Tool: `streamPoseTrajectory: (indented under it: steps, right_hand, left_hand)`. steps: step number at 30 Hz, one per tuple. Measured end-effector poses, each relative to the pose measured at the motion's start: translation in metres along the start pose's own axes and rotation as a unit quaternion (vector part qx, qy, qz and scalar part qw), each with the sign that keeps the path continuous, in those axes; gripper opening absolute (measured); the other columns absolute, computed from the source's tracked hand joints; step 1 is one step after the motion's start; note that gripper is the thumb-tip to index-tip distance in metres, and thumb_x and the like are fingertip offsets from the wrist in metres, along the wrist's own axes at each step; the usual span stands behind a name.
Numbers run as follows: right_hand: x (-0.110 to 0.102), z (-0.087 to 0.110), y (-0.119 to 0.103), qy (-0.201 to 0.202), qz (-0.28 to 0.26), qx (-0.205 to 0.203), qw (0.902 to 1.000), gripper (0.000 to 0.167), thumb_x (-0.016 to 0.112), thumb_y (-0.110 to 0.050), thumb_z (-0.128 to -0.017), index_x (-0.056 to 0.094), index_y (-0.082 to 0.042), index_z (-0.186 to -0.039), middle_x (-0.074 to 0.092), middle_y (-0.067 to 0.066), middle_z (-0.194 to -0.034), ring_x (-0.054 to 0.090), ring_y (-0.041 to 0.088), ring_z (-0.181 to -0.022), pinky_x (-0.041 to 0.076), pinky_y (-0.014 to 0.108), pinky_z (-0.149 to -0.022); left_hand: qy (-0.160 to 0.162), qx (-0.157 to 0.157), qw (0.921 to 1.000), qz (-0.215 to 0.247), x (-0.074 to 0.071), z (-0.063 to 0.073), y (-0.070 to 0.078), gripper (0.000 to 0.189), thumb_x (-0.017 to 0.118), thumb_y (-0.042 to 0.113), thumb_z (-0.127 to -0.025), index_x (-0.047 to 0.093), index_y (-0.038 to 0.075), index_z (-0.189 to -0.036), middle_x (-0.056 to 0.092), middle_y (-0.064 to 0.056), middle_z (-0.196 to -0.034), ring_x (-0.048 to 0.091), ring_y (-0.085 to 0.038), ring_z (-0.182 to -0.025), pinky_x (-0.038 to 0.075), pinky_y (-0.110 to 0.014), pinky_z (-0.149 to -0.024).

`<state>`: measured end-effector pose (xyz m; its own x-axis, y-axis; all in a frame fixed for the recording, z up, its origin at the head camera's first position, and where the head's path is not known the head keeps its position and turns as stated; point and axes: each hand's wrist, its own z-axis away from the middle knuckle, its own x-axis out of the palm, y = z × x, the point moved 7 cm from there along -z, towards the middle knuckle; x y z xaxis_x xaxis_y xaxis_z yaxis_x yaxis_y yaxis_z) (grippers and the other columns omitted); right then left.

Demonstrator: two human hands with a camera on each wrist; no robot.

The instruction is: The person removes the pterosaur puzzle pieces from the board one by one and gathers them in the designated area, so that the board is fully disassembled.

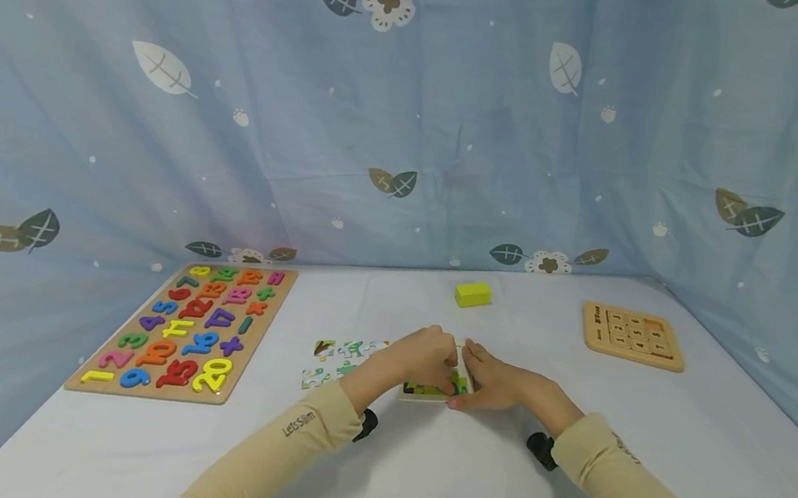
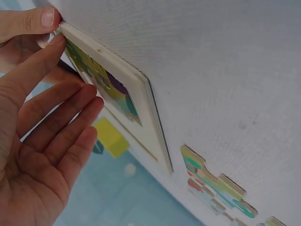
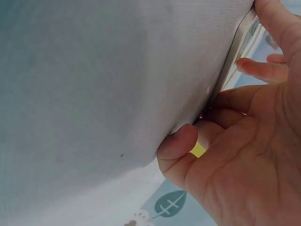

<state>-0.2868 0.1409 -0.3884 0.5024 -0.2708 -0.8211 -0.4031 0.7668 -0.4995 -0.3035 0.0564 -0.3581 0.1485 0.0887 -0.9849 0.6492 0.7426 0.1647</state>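
A white-rimmed jigsaw tray (image 1: 422, 398) with a green picture lies on the table, partly hidden by both hands. My left hand (image 1: 422, 357) is over it, index finger reaching to the picture by one corner; its other fingers are loosely bent in the left wrist view. My right hand (image 1: 499, 380) holds the tray's right side, the thumb at the near corner and the fingers along the edge. Loose jigsaw pieces (image 1: 348, 352) lie left of the tray, some hidden behind the left arm. In the left wrist view several pieces (image 2: 211, 181) appear beyond the tray's rim (image 2: 153, 127).
A wooden board of colourful numbers (image 1: 187, 330) lies at the left. Behind the tray sits a yellow-green block (image 1: 473, 295). A wooden number-tile puzzle (image 1: 633, 336) is at the back right. A blue patterned curtain (image 1: 416, 117) hangs behind the white table (image 1: 428, 488).
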Motion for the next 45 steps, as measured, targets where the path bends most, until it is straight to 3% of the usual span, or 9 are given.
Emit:
streamPoseTrajectory:
  steps: [10, 14, 17, 21, 25, 31, 45]
  right_hand:
    - [0.000, -0.001, -0.001, 0.002, 0.003, -0.005, 1.0000, 0.099, 0.061, -0.049, -0.090, 0.008, 0.011, -0.150, 0.000, 0.030, -0.157, 0.002, 0.044, -0.147, 0.016, 0.056, -0.116]
    - [-0.001, -0.001, -0.001, 0.005, 0.004, -0.002, 1.0000, 0.100, 0.062, -0.049, -0.090, 0.008, 0.010, -0.150, 0.000, 0.030, -0.158, 0.003, 0.044, -0.147, 0.016, 0.056, -0.116]
    - [-0.002, -0.001, -0.001, 0.010, -0.003, -0.006, 0.9999, 0.098, 0.063, -0.047, -0.090, 0.009, 0.008, -0.151, 0.000, 0.030, -0.157, 0.003, 0.044, -0.146, 0.016, 0.057, -0.116]
    - [-0.003, -0.001, -0.002, 0.016, -0.016, -0.013, 0.9997, 0.095, 0.063, -0.044, -0.090, 0.010, 0.004, -0.152, 0.000, 0.031, -0.157, 0.002, 0.046, -0.146, 0.016, 0.060, -0.115]
    - [-0.002, 0.000, -0.002, 0.019, -0.026, -0.020, 0.9993, 0.095, 0.064, -0.043, -0.090, 0.009, 0.005, -0.152, -0.001, 0.032, -0.156, 0.002, 0.048, -0.145, 0.016, 0.061, -0.114]
    - [0.001, 0.002, -0.002, 0.030, -0.038, -0.022, 0.9986, 0.097, 0.066, -0.043, -0.088, 0.011, 0.006, -0.151, 0.000, 0.034, -0.156, 0.004, 0.049, -0.144, 0.018, 0.061, -0.113]
    - [0.003, 0.004, -0.003, 0.039, -0.024, -0.012, 0.9989, 0.093, 0.066, -0.043, -0.088, 0.018, 0.005, -0.151, 0.005, 0.034, -0.156, 0.007, 0.049, -0.144, 0.021, 0.061, -0.112]
  left_hand:
    - [-0.009, 0.006, 0.9998, -0.018, -0.002, 0.000, 0.004, 0.025, 0.082, 0.027, -0.077, 0.077, 0.009, -0.094, 0.074, -0.003, -0.099, 0.070, -0.013, -0.088, 0.053, -0.017, -0.072]
    - [-0.037, 0.000, 0.9988, -0.034, -0.001, -0.001, 0.009, 0.020, 0.080, 0.026, -0.079, 0.075, 0.009, -0.087, 0.073, 0.000, -0.087, 0.062, -0.006, -0.072, 0.048, -0.016, -0.064]
    - [-0.061, 0.003, 0.9956, -0.071, 0.000, -0.002, 0.015, 0.019, 0.078, 0.026, -0.081, 0.072, 0.009, -0.087, 0.070, 0.002, -0.085, 0.057, -0.006, -0.070, 0.046, -0.017, -0.063]
    - [-0.078, -0.001, 0.9909, -0.109, 0.002, -0.003, 0.021, 0.024, 0.077, 0.026, -0.082, 0.069, 0.009, -0.098, 0.069, 0.000, -0.095, 0.061, -0.008, -0.079, 0.050, -0.020, -0.070]
    - [-0.090, -0.025, 0.9900, -0.106, 0.004, -0.003, 0.022, 0.034, 0.078, 0.027, -0.081, 0.068, 0.009, -0.108, 0.068, -0.003, -0.108, 0.063, -0.011, -0.088, 0.052, -0.025, -0.078]
    - [-0.087, -0.020, 0.9882, -0.125, 0.005, -0.001, 0.027, 0.042, 0.080, 0.030, -0.079, 0.068, 0.011, -0.114, 0.067, -0.001, -0.114, 0.064, -0.012, -0.098, 0.052, -0.026, -0.085]
    - [-0.069, -0.005, 0.9901, -0.122, 0.009, 0.002, 0.024, 0.023, 0.075, 0.025, -0.084, 0.069, 0.013, -0.103, 0.068, 0.003, -0.104, 0.055, -0.006, -0.079, 0.049, -0.022, -0.075]
